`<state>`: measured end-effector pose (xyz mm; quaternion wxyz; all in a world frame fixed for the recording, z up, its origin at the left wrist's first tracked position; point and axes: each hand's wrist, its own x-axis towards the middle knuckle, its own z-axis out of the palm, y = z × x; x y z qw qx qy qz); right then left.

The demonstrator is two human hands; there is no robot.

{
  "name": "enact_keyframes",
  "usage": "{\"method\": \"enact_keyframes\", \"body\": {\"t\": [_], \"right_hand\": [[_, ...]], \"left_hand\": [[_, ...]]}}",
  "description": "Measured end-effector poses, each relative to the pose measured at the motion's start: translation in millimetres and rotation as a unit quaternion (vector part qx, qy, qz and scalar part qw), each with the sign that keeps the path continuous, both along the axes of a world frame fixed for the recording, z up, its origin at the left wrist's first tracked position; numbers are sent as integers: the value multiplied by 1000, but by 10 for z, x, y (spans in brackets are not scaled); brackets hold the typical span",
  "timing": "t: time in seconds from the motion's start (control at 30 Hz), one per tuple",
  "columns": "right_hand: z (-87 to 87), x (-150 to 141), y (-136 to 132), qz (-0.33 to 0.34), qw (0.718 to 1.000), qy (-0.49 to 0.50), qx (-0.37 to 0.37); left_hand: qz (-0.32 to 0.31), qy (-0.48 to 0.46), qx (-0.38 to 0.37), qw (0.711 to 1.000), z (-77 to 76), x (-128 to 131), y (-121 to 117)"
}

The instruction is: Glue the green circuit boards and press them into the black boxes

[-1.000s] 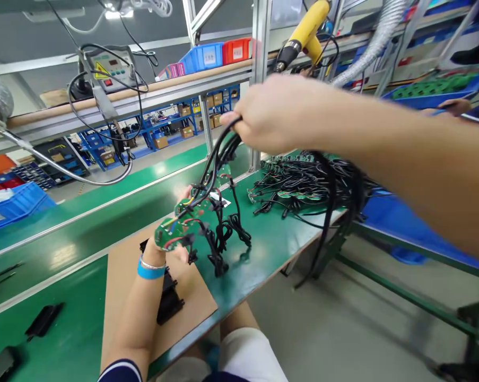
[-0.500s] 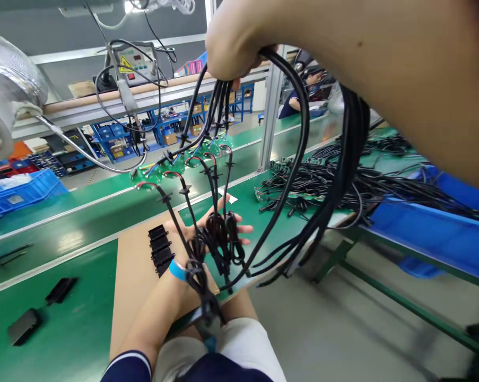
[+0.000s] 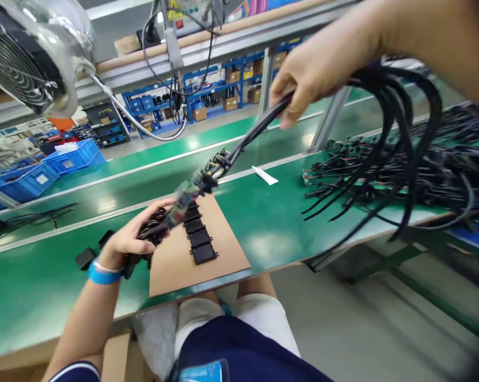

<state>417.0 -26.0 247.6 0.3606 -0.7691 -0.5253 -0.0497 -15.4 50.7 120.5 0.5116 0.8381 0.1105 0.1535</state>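
My right hand (image 3: pixel 308 74) is closed round a bundle of black cables (image 3: pixel 259 126), whose long loops hang down on the right. Below and to the left, my left hand (image 3: pixel 133 236), with a blue band at the wrist, is wrapped round the coiled black ends of the same bundle. Between both hands the green circuit boards (image 3: pixel 181 199) are slanted and blurred, with coloured wires beside them. Several black plastic housings (image 3: pixel 201 244) lie in a row on a cardboard sheet (image 3: pixel 223 249) beneath.
A white tube (image 3: pixel 265 175) lies on the green bench (image 3: pixel 271 223). Piled cables with boards (image 3: pixel 422 164) cover the right side. Two black pieces (image 3: pixel 85 258) sit behind my left wrist. A metal fan housing (image 3: pixel 36 58) hangs upper left. Blue bins (image 3: pixel 72 157) stand beyond.
My right hand has swung right and lowered, drawing the bundle into a slant. My left hand was spread beneath the hanging coils and has closed on them, farther left. The view has shifted.
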Motion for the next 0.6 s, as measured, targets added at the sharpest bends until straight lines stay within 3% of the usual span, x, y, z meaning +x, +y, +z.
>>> {"method": "enact_keyframes", "body": {"t": [0.1,0.17,0.23,0.33,0.43,0.5,0.6], "right_hand": [[-503,289,-6,8,996,-36,-80],[-751,405,36,35,984,-44,-168],[-1002,447,122,86,954,-45,-283],[-1461,321,303,166,910,-41,-377],[-1942,-74,526,272,897,-17,-347],[-2214,-439,693,353,883,7,-309],[-2526,-935,895,448,857,38,-251]], "left_hand": [[84,145,243,956,356,-442,-17],[107,220,313,918,399,-518,-96],[103,286,330,894,265,-460,-187],[134,353,353,856,-142,-287,-267],[171,357,387,833,-531,-197,-226],[174,345,366,847,-686,-196,-134],[191,314,292,883,-799,-199,44]]}}
